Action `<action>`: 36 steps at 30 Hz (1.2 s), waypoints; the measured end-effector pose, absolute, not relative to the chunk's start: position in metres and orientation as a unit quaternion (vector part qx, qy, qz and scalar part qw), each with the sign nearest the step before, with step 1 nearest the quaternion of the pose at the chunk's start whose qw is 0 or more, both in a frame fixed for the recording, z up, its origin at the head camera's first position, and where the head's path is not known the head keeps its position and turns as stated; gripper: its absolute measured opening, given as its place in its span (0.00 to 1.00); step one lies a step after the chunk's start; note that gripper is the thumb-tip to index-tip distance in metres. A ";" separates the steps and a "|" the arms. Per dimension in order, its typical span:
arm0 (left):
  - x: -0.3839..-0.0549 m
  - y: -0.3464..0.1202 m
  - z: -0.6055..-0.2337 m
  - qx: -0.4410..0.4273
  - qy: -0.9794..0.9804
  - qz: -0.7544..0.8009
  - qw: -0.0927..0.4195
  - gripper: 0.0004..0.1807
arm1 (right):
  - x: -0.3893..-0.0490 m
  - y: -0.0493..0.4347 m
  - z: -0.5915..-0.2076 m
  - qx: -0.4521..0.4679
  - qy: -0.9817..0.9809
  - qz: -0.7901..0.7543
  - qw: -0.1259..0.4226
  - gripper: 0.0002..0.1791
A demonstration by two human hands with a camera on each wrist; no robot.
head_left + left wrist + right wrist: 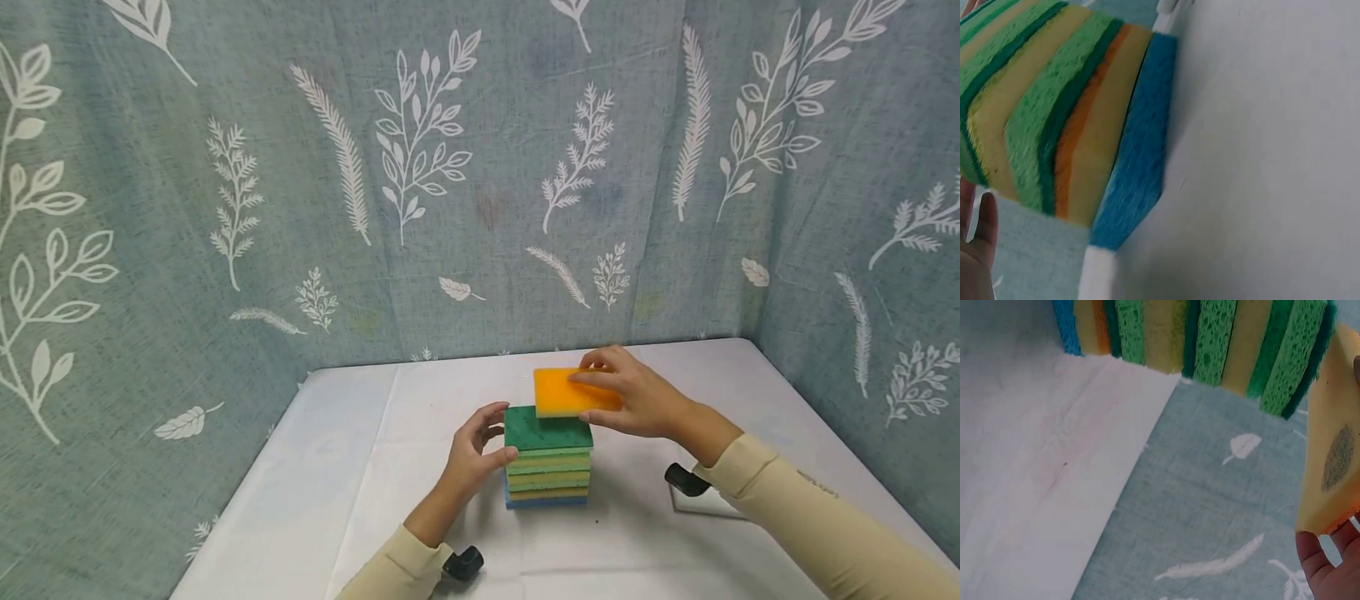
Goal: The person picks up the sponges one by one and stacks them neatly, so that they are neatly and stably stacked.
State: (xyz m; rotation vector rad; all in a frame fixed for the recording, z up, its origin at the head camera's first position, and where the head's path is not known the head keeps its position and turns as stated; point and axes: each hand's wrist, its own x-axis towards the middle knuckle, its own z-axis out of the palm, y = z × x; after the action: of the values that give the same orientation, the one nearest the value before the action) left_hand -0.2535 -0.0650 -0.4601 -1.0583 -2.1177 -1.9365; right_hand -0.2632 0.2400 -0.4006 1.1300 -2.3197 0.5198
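Observation:
A tall stack of sponges (549, 471) stands on the white table, with a dark green scrub face on top. Its layers are green, cream and orange over a blue sponge (1141, 137) at the bottom. My right hand (637, 396) pinches an orange sponge (553, 390) by its right part, above the back of the stack. From the right wrist, that sponge's cream underside (1322, 425) carries a dark oval patch. Around the stack's upper left side lies my left hand (474, 450), thumb near the front corner and fingers toward the back, holding no separate sponge.
On the right of the table lies a flat, pale, dark-edged object (708, 504), partly hidden by the right forearm. Black wrist mounts (463, 564) stick out below the sleeves. A blue-grey leaf-print cloth (495, 183) hangs behind and beside the white tabletop (360, 483).

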 end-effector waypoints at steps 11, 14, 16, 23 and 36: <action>-0.254 -0.071 -0.455 -0.348 -0.721 -0.597 0.054 0.31 | -0.256 0.227 -0.403 0.429 -0.846 0.207 0.242 0.26; -0.254 -0.071 -0.454 -0.348 -0.719 -0.600 0.051 0.31 | -0.255 0.223 -0.404 0.432 -0.843 0.212 0.240 0.26; -0.254 -0.071 -0.454 -0.350 -0.718 -0.600 0.051 0.31 | -0.255 0.219 -0.404 0.434 -0.842 0.216 0.238 0.25; -0.254 -0.071 -0.453 -0.347 -0.717 -0.602 0.048 0.31 | -0.254 0.206 -0.406 0.444 -0.840 0.217 0.224 0.26; -0.275 -0.070 -0.484 -0.342 -0.712 -0.611 0.058 0.31 | -0.252 0.197 -0.412 0.451 -0.839 0.202 0.227 0.26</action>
State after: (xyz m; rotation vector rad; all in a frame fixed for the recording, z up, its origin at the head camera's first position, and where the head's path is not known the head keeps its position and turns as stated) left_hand -0.2747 -0.0698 -0.4838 -1.0372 -2.1578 -1.8506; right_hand -0.2522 0.1975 -0.4116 1.2422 -2.3125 0.5570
